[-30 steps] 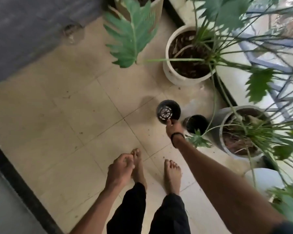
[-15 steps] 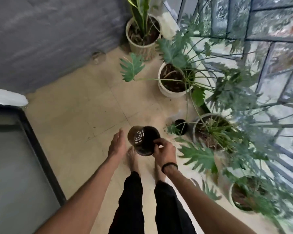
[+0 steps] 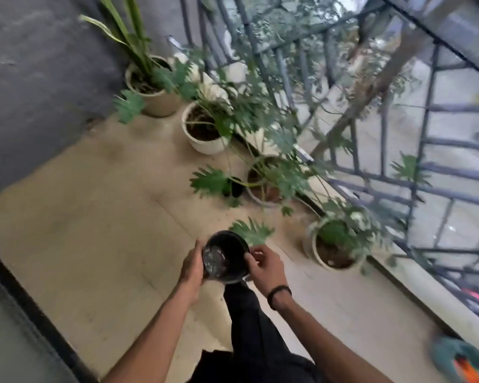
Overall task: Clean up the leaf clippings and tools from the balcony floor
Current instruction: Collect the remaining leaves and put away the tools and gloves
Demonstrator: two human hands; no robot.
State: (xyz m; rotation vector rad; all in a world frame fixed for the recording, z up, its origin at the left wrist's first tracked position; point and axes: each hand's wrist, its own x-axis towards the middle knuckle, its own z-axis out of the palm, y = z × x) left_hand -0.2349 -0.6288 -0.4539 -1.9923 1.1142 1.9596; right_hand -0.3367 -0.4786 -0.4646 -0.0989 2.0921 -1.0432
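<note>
I hold a small black plastic pot in front of me at about waist height, its open mouth facing me and its perforated bottom visible inside. My left hand cups the pot's left side. My right hand, with a black band on the wrist, pinches the rim on the right. A second small black pot stands on the beige tiled floor further ahead, partly hidden by a green leaf. No loose clippings are clear on the floor; the picture is blurred.
Several potted plants line the right side: a tall-leaf plant, a white pot, a pot behind leaves, and a pot near the railing. A dark wall stands on the left. A teal and orange object lies bottom right.
One second ago my right hand took the black pot from the floor. I have since stood up, lifted it, and my left hand has come onto its side; the view swung toward the railing.
</note>
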